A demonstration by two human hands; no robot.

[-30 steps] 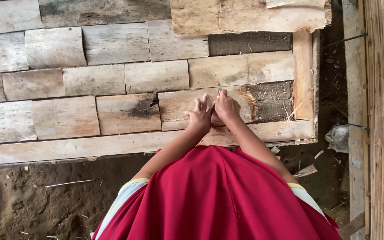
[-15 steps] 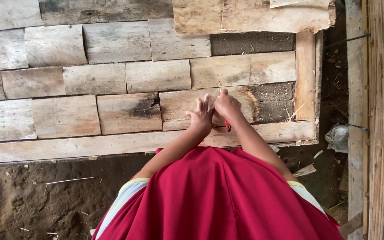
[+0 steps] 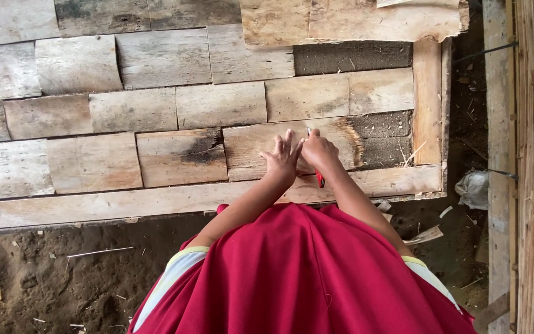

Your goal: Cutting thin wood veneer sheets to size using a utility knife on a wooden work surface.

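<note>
your right hand [image 3: 320, 150] is closed around a red-handled tool [image 3: 319, 178], its thin tip pointing to 12 o'clock and touching a wooden plank [image 3: 261, 153]; what kind of tool it is, i cannot tell. your left hand [image 3: 281, 159] is just beside it at 9 o'clock, with the fingers spread and lying flat on the same plank. this plank is part of a panel of short boards [image 3: 156, 105] laid in rows. at 6 o'clock from the hands a long wooden rail [image 3: 125, 201] closes the panel, and at 3 o'clock an upright rail [image 3: 428, 99] stands. the bare soil [image 3: 57, 278] is at 7 o'clock, and a crumpled white bag [image 3: 474, 188] lies at 3 o'clock, well apart.
</note>
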